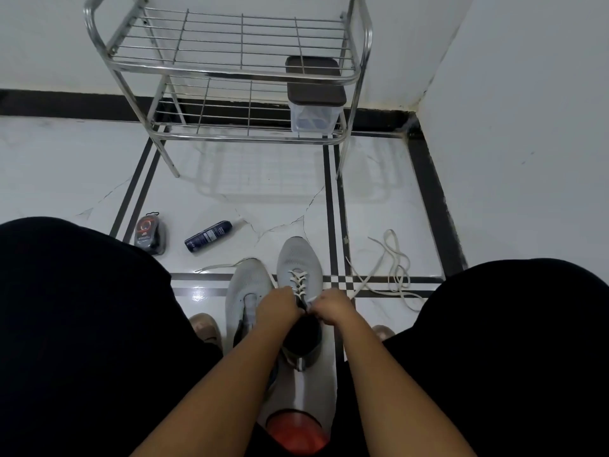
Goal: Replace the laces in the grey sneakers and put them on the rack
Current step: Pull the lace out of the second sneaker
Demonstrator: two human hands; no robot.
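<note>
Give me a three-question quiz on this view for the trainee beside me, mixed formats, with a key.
1. True or false: the right sneaker already has a lace crossed through its eyelets.
2. Multiple choice: where does the clear box with a dark lid sit? A) on the floor beside the spray can; B) on the lower shelf of the metal rack; C) on the rack's top shelf.
3. Fill in: the loose lace lies on the floor to the ____ of the sneakers.

Key
1. True; the left hand and right hand work at its top, while the left sneaker shows none.
2. B
3. right
</note>
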